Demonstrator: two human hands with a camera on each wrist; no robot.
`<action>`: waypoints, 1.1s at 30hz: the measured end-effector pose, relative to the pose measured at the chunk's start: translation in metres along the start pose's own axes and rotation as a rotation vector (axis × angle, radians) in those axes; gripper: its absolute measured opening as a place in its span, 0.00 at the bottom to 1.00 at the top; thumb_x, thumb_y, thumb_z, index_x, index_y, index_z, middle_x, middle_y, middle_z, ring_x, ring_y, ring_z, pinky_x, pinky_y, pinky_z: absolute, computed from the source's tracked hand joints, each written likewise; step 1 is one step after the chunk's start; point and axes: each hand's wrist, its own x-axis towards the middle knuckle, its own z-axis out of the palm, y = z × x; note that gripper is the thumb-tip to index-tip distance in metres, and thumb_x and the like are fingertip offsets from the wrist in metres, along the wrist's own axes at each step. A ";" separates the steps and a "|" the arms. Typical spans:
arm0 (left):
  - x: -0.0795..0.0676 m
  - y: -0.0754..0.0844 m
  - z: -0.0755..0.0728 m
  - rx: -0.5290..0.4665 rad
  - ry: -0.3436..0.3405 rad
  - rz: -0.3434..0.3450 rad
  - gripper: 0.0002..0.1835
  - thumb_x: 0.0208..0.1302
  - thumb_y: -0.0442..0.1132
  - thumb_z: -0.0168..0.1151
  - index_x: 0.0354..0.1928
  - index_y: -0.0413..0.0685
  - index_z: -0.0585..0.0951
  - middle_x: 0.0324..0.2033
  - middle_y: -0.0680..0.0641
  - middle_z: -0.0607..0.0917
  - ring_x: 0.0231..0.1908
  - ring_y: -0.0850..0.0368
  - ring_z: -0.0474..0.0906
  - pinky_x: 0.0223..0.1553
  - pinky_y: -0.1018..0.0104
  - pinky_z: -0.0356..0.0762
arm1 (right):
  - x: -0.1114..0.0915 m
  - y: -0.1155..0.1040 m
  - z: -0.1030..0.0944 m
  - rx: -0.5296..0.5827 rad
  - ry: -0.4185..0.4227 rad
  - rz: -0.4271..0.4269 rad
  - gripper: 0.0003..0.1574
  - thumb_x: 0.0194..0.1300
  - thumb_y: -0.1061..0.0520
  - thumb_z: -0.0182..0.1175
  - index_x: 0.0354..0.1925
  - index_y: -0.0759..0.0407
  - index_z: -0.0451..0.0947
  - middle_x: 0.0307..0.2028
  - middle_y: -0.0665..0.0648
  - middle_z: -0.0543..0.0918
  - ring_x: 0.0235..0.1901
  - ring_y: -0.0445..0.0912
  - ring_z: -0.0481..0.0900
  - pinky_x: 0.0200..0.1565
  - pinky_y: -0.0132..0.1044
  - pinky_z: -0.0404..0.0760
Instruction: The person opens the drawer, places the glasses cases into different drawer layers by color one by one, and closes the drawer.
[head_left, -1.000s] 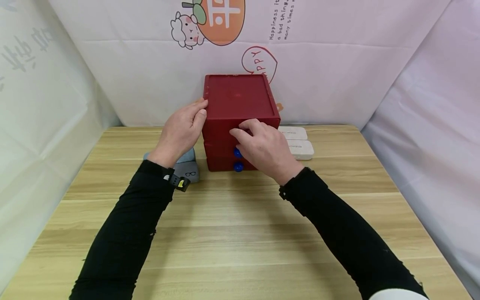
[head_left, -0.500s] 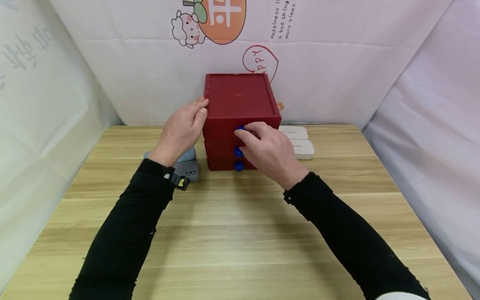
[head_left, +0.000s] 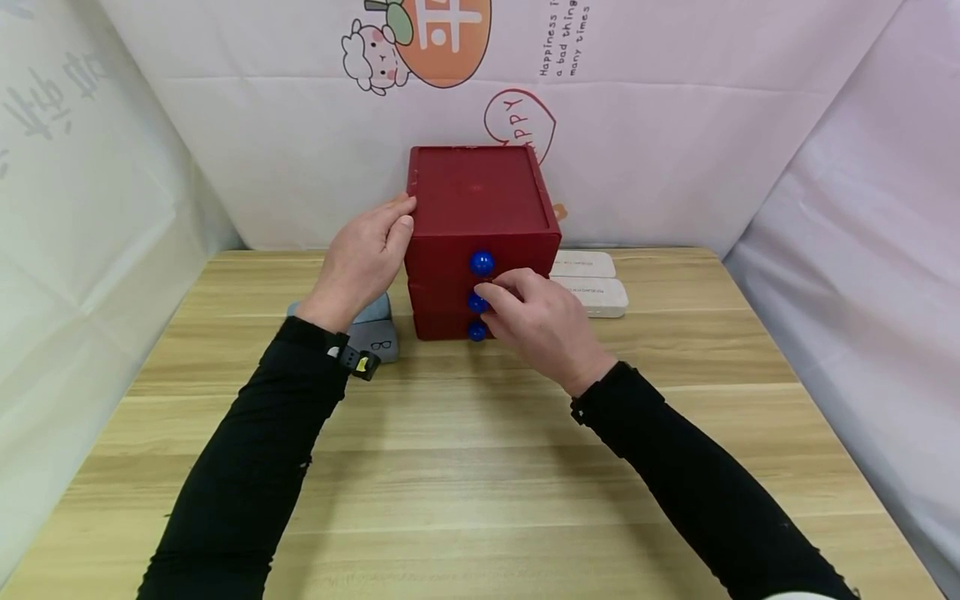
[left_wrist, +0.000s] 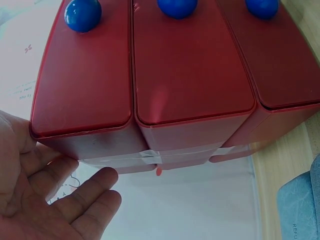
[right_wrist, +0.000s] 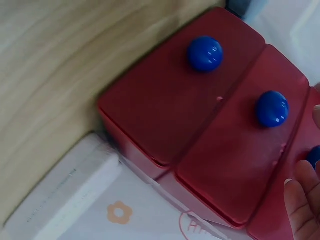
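"So, where does the red drawer box (head_left: 468, 204) stand?"

"At the far middle of the wooden table (head_left: 465, 475), in front of the printed cloth (head_left: 675, 167). Its front faces the near edge, with three drawers stacked one above another. Each carries a round blue knob: the top knob (head_left: 482, 263), the middle knob (head_left: 476, 302) and the bottom knob (head_left: 477, 332)."

"What is the left hand (head_left: 366, 262) doing?"

"It rests against the left side of the box, up by the top edge. The fingers are extended and a little spread, and they touch the box without curling round anything."

"And the right hand (head_left: 543, 321)?"

"It is at the front of the box, thumb and fingers loosely bent with a gap between them. They grip nothing — the right wrist view shows them on either side of the top knob, while from the head they overlap the middle knob. I can't tell whether a fingertip touches either one."

"Anything beside the box?"

"To its right lie two white cases (head_left: 596, 297), one farther back than the other. To its left, partly under the left forearm, are a blue case (head_left: 374, 312) and, just nearer, a grey case (head_left: 375, 340) with a glasses drawing on it."

"How are the arms dressed?"

"In black sleeves (head_left: 243, 442), with a dark strap (head_left: 356, 360) on the left wrist."
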 end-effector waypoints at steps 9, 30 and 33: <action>0.000 -0.001 0.001 0.005 0.006 0.003 0.32 0.75 0.58 0.32 0.72 0.50 0.66 0.72 0.52 0.65 0.70 0.63 0.57 0.70 0.61 0.58 | -0.006 0.001 0.017 -0.015 -0.057 0.001 0.22 0.60 0.52 0.67 0.52 0.57 0.80 0.46 0.59 0.80 0.42 0.49 0.80 0.44 0.42 0.84; 0.000 -0.001 0.000 -0.001 0.003 0.001 0.32 0.75 0.57 0.33 0.72 0.49 0.66 0.72 0.51 0.65 0.70 0.63 0.57 0.70 0.60 0.59 | -0.003 -0.002 0.037 -0.078 -0.052 -0.001 0.22 0.60 0.54 0.67 0.53 0.55 0.81 0.46 0.60 0.80 0.41 0.49 0.81 0.42 0.41 0.84; 0.000 0.000 0.000 0.002 0.007 -0.001 0.32 0.75 0.57 0.33 0.72 0.49 0.66 0.72 0.51 0.65 0.70 0.62 0.57 0.70 0.60 0.59 | -0.003 -0.002 0.038 -0.096 -0.058 0.000 0.22 0.60 0.54 0.66 0.54 0.55 0.80 0.45 0.60 0.80 0.40 0.49 0.81 0.41 0.41 0.85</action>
